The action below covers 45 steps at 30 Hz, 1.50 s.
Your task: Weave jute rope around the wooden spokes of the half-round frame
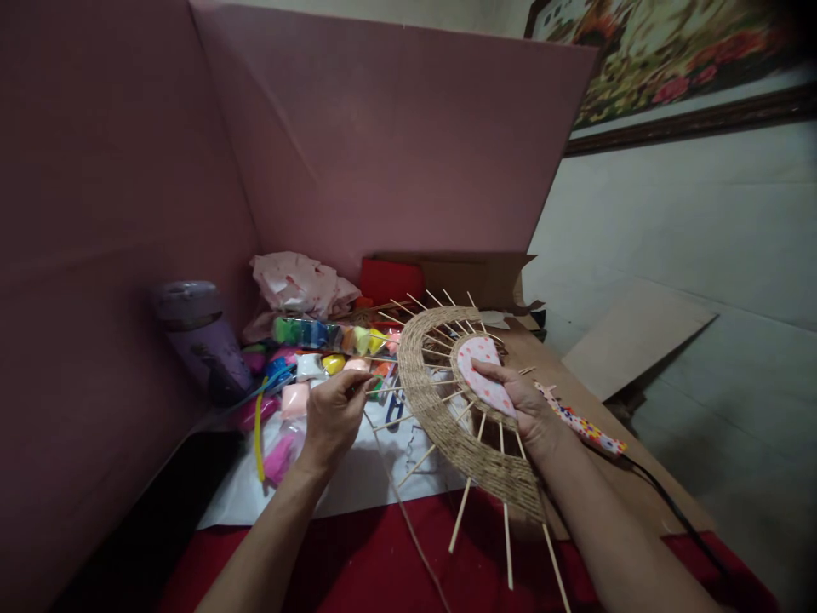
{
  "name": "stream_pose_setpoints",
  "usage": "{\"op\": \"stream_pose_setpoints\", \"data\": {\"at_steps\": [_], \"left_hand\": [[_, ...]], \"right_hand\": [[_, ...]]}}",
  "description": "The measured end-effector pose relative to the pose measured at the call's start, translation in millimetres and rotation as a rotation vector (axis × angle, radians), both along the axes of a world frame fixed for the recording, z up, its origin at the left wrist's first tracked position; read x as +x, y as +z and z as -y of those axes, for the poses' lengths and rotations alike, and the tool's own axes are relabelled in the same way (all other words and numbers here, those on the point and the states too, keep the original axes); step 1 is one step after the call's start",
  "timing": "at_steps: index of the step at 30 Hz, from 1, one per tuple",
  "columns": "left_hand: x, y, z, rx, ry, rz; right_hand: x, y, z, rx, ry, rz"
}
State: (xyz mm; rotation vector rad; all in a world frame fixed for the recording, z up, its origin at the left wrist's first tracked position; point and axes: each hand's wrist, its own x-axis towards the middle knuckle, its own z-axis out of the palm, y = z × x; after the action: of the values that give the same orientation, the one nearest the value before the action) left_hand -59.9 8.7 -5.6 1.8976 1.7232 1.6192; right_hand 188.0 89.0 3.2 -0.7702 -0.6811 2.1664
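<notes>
Gripping the round twine-woven disc with wooden spokes right of it, right hand clamps its pink-dotted centre; left hand pinches thin twine at the left rim.

Right hand on a woven disc (spokes outward), left hand pinching twine.

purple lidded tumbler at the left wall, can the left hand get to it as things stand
Probably yes. The purple lidded tumbler stands upright with nothing tall between it and the left hand, only low colourful packets. But that hand is pinching a thin jute cord, so it would have to let go.
</notes>
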Motion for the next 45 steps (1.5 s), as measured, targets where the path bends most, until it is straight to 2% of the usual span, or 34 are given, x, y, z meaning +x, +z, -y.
{"op": "stream_pose_setpoints", "data": {"at_steps": [5,12,17,23,29,38,45], "left_hand": [[1,6.9,2,0.154,-0.030,-0.051],[0,5.2,2,0.149,-0.021,-0.130],[0,5.8,2,0.148,-0.016,-0.167],[0,6.5,2,0.105,0.013,-0.254],[2,5.9,2,0.061,-0.011,-0.342],[-6,4.1,0,-0.033,0.018,-0.331],[-13,7.9,-1,-0.064,-0.044,-0.270]], "right_hand": [[-2,5.5,4,-0.061,-0.018,0.024],[1,-3.2,-2,0.000,0.041,0.047],[0,-1.8,0,-0.044,0.030,0.048],[-3,0.2,3,-0.047,-0.041,0.099],[-2,-0.6,3,-0.040,-0.048,0.146],[-2,7.3,6,-0.048,-0.069,0.204],[3,3.5,4,-0.016,-0.057,0.151]]}}
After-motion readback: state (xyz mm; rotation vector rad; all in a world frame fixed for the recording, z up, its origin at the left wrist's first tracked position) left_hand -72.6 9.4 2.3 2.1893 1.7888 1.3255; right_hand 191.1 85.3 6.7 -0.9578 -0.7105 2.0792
